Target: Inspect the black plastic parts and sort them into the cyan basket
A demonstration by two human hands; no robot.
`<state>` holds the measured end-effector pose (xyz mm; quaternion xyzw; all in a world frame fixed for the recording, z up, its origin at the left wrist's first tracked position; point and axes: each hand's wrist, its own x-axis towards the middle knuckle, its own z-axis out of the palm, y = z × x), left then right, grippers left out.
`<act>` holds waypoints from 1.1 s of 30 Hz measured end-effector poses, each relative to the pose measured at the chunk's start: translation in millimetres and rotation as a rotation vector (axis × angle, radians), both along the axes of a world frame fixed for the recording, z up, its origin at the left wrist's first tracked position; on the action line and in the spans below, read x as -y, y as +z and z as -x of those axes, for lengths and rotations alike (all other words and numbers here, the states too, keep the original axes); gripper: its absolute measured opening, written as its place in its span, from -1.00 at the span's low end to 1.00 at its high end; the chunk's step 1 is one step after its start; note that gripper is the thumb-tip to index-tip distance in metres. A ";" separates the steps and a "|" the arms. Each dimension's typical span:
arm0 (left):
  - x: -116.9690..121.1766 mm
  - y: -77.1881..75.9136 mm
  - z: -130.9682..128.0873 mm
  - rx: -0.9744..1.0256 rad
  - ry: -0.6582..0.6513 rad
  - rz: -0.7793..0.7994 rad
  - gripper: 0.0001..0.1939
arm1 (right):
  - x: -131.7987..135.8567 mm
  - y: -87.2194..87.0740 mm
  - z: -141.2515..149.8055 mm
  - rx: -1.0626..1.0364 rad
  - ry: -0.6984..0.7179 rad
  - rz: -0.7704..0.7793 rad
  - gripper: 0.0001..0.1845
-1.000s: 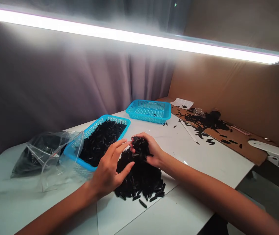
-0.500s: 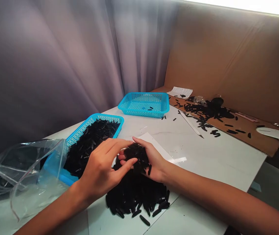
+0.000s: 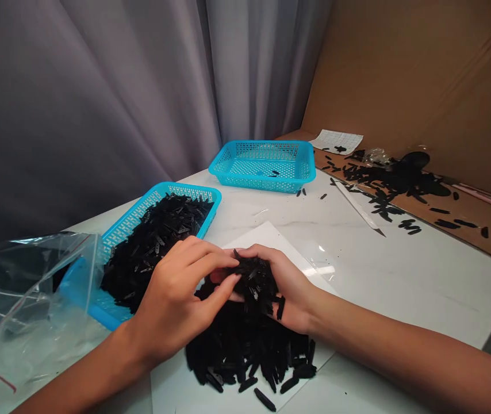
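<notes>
A heap of small black oblong plastic pieces (image 3: 249, 351) lies on a white sheet on the table in front of me. My right hand (image 3: 291, 287) is cupped, palm up, with a handful of those black pieces (image 3: 256, 279) resting in it. My left hand (image 3: 176, 302) reaches across from the left, fingers pinching at the pieces in the right palm. Just left of my hands stands a blue mesh basket (image 3: 118, 233) heaped with the same black pieces.
A second blue basket (image 3: 267, 167), nearly bare, stands farther back. A clear plastic zip bag (image 3: 21, 299) lies at the left. More black pieces (image 3: 392, 184) are scattered on brown cardboard at the right, beside a paper slip (image 3: 336, 141). Grey curtain behind.
The view has tilted down and the overhead lamp has left the frame. My hands stay together over the heap; the left fingers have closed onto the pieces in the right palm.
</notes>
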<state>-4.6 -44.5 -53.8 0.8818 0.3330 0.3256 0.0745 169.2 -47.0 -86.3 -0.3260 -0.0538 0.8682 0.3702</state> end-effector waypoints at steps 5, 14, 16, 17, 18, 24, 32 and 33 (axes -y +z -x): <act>-0.2 6.3 2.9 0.059 0.075 0.089 -0.90 | -0.2 3.8 -3.1 0.120 -0.013 -0.043 -0.79; -4.4 14.2 7.3 0.180 0.255 0.543 -0.91 | 4.2 12.0 -5.3 0.294 0.019 -0.457 -0.67; -6.0 13.2 8.1 0.204 0.272 0.572 -0.89 | 4.7 12.2 -4.8 0.331 0.018 -0.496 -0.69; -6.7 12.6 8.4 0.213 0.276 0.578 -0.89 | 5.0 12.2 -4.6 0.345 0.018 -0.508 -0.69; -7.4 12.0 8.5 0.221 0.276 0.585 -0.89 | 5.1 12.1 -4.5 0.355 0.019 -0.516 -0.70; -9.2 11.9 8.8 0.233 0.276 0.525 -0.89 | 4.1 9.8 -5.6 0.332 0.040 -0.426 -0.73; -8.7 14.6 10.4 0.244 0.304 0.452 -0.93 | 3.3 10.6 -7.0 0.331 0.076 -0.455 -0.76; -8.5 14.9 10.7 0.244 0.307 0.455 -0.95 | 3.5 11.0 -7.0 0.336 0.076 -0.465 -0.75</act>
